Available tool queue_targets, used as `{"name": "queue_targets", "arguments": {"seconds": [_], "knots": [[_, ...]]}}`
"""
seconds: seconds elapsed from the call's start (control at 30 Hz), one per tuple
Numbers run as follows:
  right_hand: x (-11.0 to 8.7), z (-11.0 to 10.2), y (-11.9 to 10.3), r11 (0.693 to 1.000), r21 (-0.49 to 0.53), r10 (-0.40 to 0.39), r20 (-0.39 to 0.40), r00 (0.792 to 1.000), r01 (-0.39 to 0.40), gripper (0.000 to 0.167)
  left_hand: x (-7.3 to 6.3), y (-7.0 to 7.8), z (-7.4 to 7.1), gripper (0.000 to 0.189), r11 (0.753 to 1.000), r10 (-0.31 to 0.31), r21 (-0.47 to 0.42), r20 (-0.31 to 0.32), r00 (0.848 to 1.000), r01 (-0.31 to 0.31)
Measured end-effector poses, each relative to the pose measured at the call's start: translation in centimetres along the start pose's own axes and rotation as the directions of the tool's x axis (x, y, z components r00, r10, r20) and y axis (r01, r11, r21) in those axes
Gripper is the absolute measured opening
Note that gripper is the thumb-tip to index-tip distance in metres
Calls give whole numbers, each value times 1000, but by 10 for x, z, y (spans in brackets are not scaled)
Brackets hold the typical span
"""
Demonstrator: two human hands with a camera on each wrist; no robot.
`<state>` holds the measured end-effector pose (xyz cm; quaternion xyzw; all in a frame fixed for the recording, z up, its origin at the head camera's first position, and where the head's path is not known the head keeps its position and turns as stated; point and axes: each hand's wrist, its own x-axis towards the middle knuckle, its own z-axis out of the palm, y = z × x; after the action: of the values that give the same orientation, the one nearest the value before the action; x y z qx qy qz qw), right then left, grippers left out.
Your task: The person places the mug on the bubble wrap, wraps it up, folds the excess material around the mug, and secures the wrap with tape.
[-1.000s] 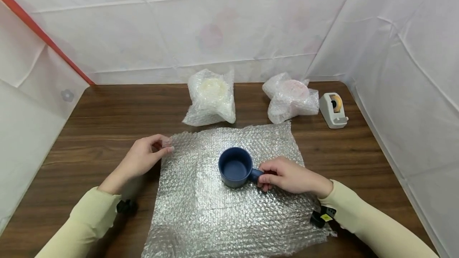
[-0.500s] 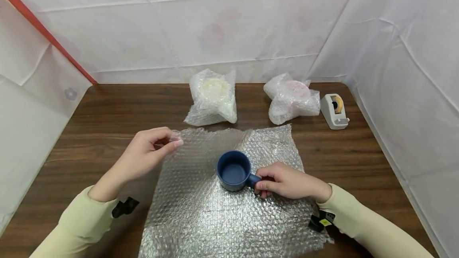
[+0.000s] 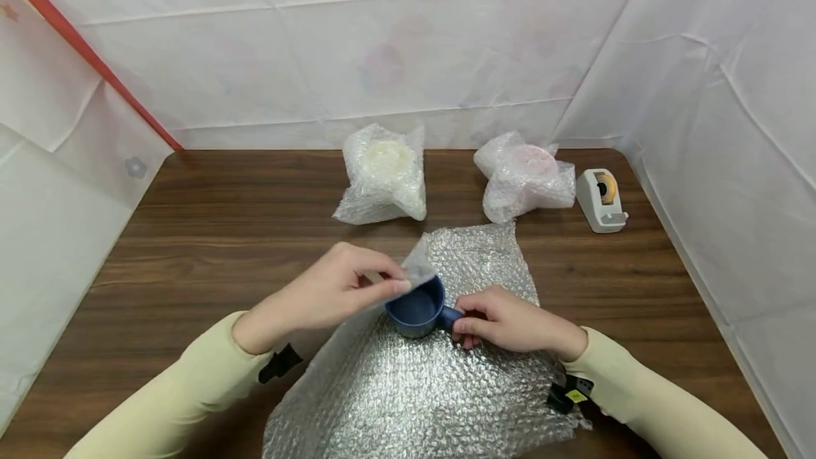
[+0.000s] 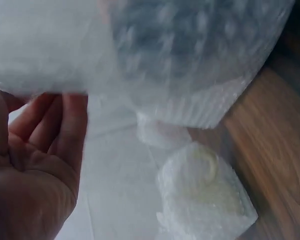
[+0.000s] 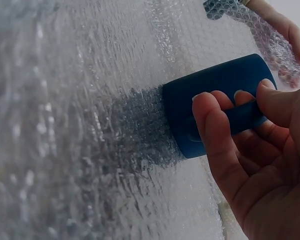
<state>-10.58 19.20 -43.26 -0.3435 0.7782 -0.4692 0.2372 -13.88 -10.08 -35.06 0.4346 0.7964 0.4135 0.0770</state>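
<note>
A blue mug (image 3: 417, 310) stands upright on a sheet of bubble wrap (image 3: 433, 395). My right hand (image 3: 510, 321) grips its handle, fingers curled round it in the right wrist view, where the mug's side (image 5: 215, 85) shows plainly. My left hand (image 3: 338, 285) pinches the far left corner of the sheet and holds it lifted over the mug's rim. That raised flap covers part of the mug's opening. From the left wrist, the lifted bubble wrap (image 4: 190, 65) hangs in front of the blurred dark mug.
Two bubble-wrapped bundles stand at the back: a yellowish one (image 3: 385, 172) and a pinkish one (image 3: 529, 176). To their right is a white tape dispenser (image 3: 601, 200) with yellow tape. White sheeting (image 3: 408, 41) hangs behind and at both sides of the wooden table (image 3: 210, 211).
My left hand has lifted the bubble wrap's far left corner and carried it right, over the mug. The right hand has kept its grip on the handle, nearly in place.
</note>
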Motion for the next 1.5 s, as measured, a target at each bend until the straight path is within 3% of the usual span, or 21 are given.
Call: {"name": "queue_targets", "arguments": {"seconds": [0.1,0.2,0.3,0.4,0.47,0.57,0.63,0.7,0.77,0.87,1.0,1.1,1.17,1.27,1.5], "knots": [[-1,1,1,1000,0,-1,-14,1000,1,14,3,-3,10,23,985,79,140,123,989,-96],[-3,0,2,1000,1,-15,-15,1000,15,14,1,-8,14,32,946,140,256,236,962,-200],[-8,-7,6,999,-34,-28,-28,999,27,16,-4,-14,13,33,917,156,307,309,938,-254],[-16,-24,10,989,-147,8,-152,988,-31,21,-9,-21,12,33,892,169,346,342,924,-291],[-22,-38,15,955,-262,55,-308,950,-140,24,-12,-27,14,33,875,190,364,349,918,-319],[-28,-55,25,872,-324,173,-498,850,-367,32,-13,-34,19,33,846,232,391,341,911,-362],[-30,-63,32,839,-293,255,-533,807,-459,40,-13,-38,22,32,823,261,413,336,905,-390],[-30,-66,38,834,-232,331,-513,792,-500,49,-12,-39,23,29,800,287,435,329,900,-414],[-30,-67,42,858,-167,362,-472,803,-485,50,-10,-40,23,26,780,304,454,326,895,-431],[-31,-65,46,908,-86,348,-390,852,-410,36,-7,-39,22,25,768,305,468,335,892,-438],[-33,-62,43,966,-63,233,-215,948,-252,23,-4,-39,20,25,770,297,462,350,888,-439],[-34,-60,36,988,-105,100,-114,988,-112,24,-4,-40,18,25,775,305,450,350,886,-444],[-34,-59,30,990,-139,19,-106,994,-33,26,-3,-40,17,25,775,312,444,349,884,-449],[-32,-56,18,985,-164,-83,-154,985,58,29,1,-39,16,24,767,320,449,352,880,-458],[-21,-46,-1,969,-165,-215,-200,956,183,33,18,-35,13,24,732,321,493,359,877,-470]]}}
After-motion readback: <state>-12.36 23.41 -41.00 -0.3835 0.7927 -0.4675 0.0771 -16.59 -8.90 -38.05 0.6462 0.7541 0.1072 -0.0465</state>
